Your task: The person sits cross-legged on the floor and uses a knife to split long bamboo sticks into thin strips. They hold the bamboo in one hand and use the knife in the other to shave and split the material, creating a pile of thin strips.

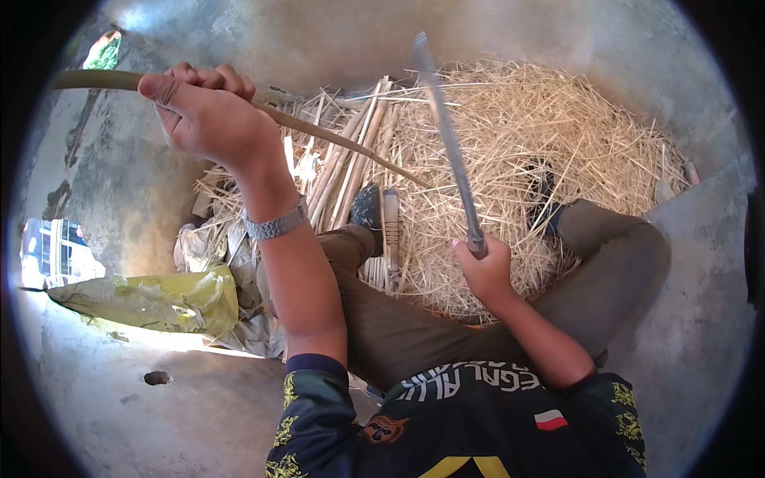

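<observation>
The left hand is raised at the far left, its fingers curled firmly around a long, thin, olive-brown strip of wood-like material. The strip runs from beyond the knuckles on the left, thicker there, and slopes down to a narrow tip at the middle of the scene. The right hand, nearer and lower, is clamped on the near end of a long knife with a narrow grey metal blade, which points away, its edge apart from the strip. A silver metal wristwatch circles the left wrist. Beneath and beyond the hands, a broad heap of pale, straw-like shavings spreads to the far right, with a bundle of long, pale split sticks along its left side. The person's bent legs in dark brown trousers lie around the heap's near side. At the near left, a crumpled yellow-green plastic sheet lies by the stained grey concrete wall.
</observation>
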A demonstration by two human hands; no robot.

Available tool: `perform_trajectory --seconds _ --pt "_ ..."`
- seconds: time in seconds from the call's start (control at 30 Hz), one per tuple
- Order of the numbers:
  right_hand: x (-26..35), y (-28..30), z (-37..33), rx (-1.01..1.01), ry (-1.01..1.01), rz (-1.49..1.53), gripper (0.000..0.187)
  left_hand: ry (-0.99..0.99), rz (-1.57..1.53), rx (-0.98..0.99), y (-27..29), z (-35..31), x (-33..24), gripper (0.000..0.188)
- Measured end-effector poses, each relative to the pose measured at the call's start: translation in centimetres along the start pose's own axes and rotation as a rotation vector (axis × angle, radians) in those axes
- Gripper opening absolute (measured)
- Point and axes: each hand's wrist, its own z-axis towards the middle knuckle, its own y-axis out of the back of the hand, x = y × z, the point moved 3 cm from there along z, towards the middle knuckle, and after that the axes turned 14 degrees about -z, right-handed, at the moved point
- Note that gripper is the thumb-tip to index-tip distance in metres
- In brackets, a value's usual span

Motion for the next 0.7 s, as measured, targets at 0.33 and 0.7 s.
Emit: perform_trajectory --seconds 0.33,0.7 --pt "-0.1 -1.4 0.2 0.19 -0.013 -0.328 0.027 -0.031 -0.008 0.042 -0.5 -0.1 -0.4 0.051" --pt "-4.8 -3.2 -0.1 0.22 -0.224 -0.044 0.027 -0.017 -0.004 0.088 -0.5 -0.7 -0.1 0.053"
